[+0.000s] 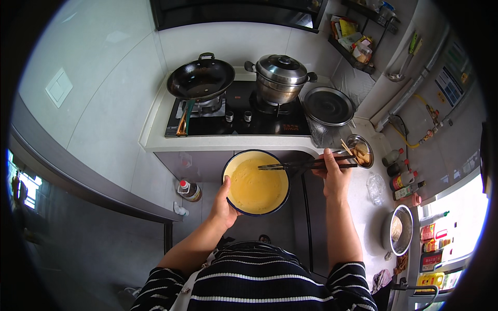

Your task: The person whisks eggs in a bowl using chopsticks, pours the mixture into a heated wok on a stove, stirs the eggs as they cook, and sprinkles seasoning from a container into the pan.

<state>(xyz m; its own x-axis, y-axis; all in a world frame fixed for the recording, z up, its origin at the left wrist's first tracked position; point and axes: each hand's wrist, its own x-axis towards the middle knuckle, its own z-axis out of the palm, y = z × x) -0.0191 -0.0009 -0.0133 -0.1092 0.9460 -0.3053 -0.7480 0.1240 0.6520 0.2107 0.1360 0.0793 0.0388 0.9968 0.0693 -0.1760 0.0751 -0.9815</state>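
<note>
My left hand (224,207) grips the left rim of a bowl (287,198) with a dark blue edge, its thumb on the rim and its fingers underneath. Yellow liquid like beaten egg (254,184), with small bubbles on top, fills much of it. In my right hand (334,179) is a pair of black chopsticks (306,164), held nearly level. Their tips reach over the right side of the bowl to the egg; whether they dip into it I cannot tell. Bowl and chopsticks are held in the air in front of the counter.
A dark wok (201,80) and a lidded steel pot (281,80) stand on the gas stove (244,122). Right of it lies a round black pan (328,106). Along the right counter are a steel bowl of food (361,150), bottles (403,179) and a metal basin (397,230). An oil bottle (189,190) stands low left.
</note>
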